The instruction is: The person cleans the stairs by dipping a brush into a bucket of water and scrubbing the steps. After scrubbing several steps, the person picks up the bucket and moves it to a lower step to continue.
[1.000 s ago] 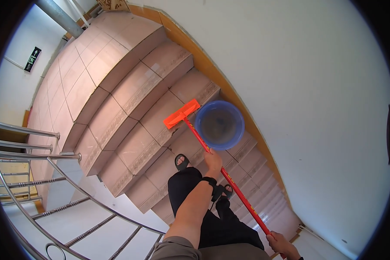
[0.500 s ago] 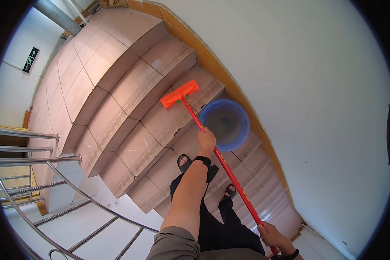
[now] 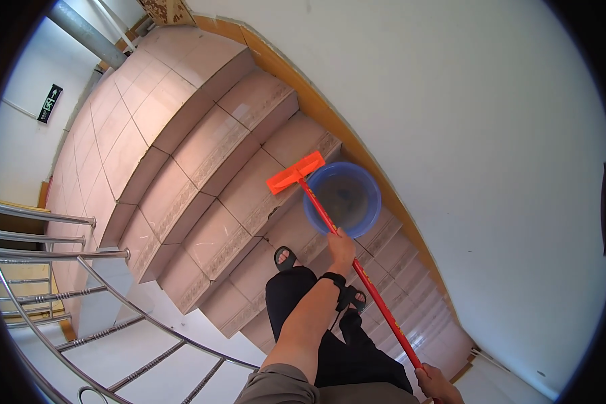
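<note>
The long-handled floor brush lay slantwise across the view, its orange head pointing up and left, its red handle running down and right. The head sat crosswise to the handle, its long side roughly along the steps. The left hand was closed around the middle of the handle; the right hand gripped it near its lower end.

The head was over the front edge of a pink tiled tread; whether it touched the tile could not be told. Its right end met the rim of a blue basin in view, contact uncertain. The basin, holding murky water, stood close to the tan skirting, hemming in that side. Leftward, the tread ran on toward the metal railing, leaving more room.
</note>
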Demonstrator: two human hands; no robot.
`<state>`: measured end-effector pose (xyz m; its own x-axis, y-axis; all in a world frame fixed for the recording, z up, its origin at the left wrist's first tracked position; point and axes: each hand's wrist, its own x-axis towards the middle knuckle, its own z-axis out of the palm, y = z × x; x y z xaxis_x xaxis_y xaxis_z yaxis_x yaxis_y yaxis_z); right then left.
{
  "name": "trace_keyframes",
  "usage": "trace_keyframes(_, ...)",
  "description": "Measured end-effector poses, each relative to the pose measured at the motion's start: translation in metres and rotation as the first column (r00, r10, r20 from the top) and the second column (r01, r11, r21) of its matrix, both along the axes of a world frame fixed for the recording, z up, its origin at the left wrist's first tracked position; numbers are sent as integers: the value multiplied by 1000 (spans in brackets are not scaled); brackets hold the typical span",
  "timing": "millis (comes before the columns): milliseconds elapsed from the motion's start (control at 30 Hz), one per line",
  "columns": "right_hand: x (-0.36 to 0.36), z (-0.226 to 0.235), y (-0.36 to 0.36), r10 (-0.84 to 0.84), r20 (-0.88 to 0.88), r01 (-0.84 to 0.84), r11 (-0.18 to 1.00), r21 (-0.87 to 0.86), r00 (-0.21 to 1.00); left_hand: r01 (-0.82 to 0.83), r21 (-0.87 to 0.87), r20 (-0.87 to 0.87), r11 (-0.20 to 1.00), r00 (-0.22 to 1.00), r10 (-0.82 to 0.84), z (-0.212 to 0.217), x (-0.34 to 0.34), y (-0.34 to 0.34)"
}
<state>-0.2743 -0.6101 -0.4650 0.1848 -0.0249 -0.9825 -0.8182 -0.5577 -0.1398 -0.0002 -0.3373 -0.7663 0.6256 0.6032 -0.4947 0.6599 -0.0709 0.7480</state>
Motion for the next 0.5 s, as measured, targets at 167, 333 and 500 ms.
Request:
trace_keyframes(167,1,9,-2,31,121,-40,996,77,992,37,-55,-62,998,997,-41,7,16,-15)
trace_keyframes(333,22,-16,11,-60,-42,62,997,40,997,62,-33,-74,998,995,-64,1,44,0)
trace_keyframes(500,38,-25,32,-71,-20,73,994,83,997,88,19,9,996,996,-88,-5,68,17)
